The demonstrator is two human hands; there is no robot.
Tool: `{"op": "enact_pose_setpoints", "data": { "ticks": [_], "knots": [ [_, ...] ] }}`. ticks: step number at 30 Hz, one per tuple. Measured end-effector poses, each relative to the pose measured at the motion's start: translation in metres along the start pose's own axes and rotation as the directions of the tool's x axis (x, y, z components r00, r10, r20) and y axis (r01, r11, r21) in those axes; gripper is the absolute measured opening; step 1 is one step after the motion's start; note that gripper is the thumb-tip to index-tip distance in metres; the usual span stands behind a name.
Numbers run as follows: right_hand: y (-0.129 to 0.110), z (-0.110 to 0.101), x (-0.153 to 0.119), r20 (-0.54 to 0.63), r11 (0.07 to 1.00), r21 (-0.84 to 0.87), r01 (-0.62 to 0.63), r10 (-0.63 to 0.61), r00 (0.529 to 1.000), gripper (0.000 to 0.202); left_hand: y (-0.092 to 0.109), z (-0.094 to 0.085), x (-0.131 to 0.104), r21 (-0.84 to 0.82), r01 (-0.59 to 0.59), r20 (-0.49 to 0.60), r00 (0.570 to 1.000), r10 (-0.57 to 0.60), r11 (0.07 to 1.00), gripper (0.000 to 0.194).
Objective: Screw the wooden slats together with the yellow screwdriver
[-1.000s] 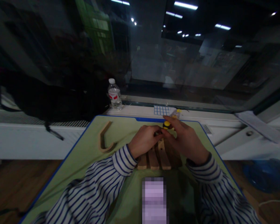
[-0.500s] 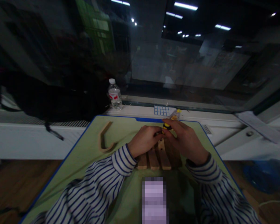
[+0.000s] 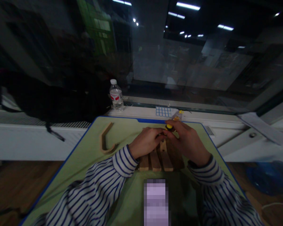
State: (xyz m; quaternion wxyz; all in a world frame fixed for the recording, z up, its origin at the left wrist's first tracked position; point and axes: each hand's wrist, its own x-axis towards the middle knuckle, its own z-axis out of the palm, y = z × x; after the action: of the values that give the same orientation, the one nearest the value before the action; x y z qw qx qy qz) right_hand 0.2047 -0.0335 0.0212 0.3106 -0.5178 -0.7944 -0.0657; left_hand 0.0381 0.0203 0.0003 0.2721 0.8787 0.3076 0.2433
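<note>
My right hand [image 3: 191, 142] is closed around a small screwdriver [image 3: 169, 126] with a yellow and black handle. Its lower end is hidden by my fingers. Close against it, my left hand [image 3: 146, 142] has thumb and fingers pinched together at the screwdriver's lower end; what they grip is too small and covered to make out. Beneath both hands lies a wooden piece with several parallel slats [image 3: 165, 158], dark holes showing in one slat. My hands cover its far part. To the left, a bent wooden hook-shaped piece [image 3: 102, 141] rests on the table.
The green table [image 3: 85, 169] has a blue edge. A phone [image 3: 156, 202] with a blurred screen lies near me. On the sill behind stand a water bottle [image 3: 117, 98], a blue-gridded sheet [image 3: 163, 111] and a small plastic bag [image 3: 177, 115]. A black bag [image 3: 49, 100] sits left.
My right fingers and the yellow screwdriver handle have shifted very slightly. My left hand stays nearly in place, and the wooden pieces have not visibly moved.
</note>
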Motion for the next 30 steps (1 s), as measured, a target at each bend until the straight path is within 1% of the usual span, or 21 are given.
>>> {"op": "enact_pose_setpoints", "data": {
  "ticks": [6,12,15,22,25,30],
  "knots": [
    [-0.0004,0.0004,-0.0003,-0.003,1.0,0.012,-0.014,0.014,1.0,0.03,-0.0009,0.0011,-0.0006,0.001,0.009,-0.002,1.0,-0.009,1.0,0.021],
    [-0.0013,-0.0005,0.0003,-0.006,1.0,0.014,-0.02,0.021,1.0,0.029,0.0029,-0.0016,-0.0011,0.027,0.025,-0.034,0.999,-0.024,0.999,0.021],
    [-0.0014,-0.0009,0.0002,-0.002,0.999,0.017,-0.035,0.035,0.999,0.03,0.0028,-0.001,-0.0004,0.051,0.035,-0.042,0.999,-0.033,0.998,0.018],
    [-0.0051,-0.0057,0.0011,0.056,1.0,-0.005,0.015,-0.014,0.998,0.046,0.0018,-0.0022,-0.0004,0.082,0.066,-0.036,0.997,-0.064,0.994,0.017],
    [-0.0057,-0.0074,0.0016,0.063,0.999,0.004,0.041,-0.041,0.997,0.042,0.0028,-0.0029,-0.0004,0.074,0.067,-0.026,0.998,-0.065,0.995,0.019],
    [-0.0038,-0.0073,0.001,0.065,0.999,-0.001,0.038,-0.038,0.997,0.033,0.0025,-0.0018,-0.0004,0.026,0.017,-0.021,1.0,-0.016,1.0,0.021]
  ]
}}
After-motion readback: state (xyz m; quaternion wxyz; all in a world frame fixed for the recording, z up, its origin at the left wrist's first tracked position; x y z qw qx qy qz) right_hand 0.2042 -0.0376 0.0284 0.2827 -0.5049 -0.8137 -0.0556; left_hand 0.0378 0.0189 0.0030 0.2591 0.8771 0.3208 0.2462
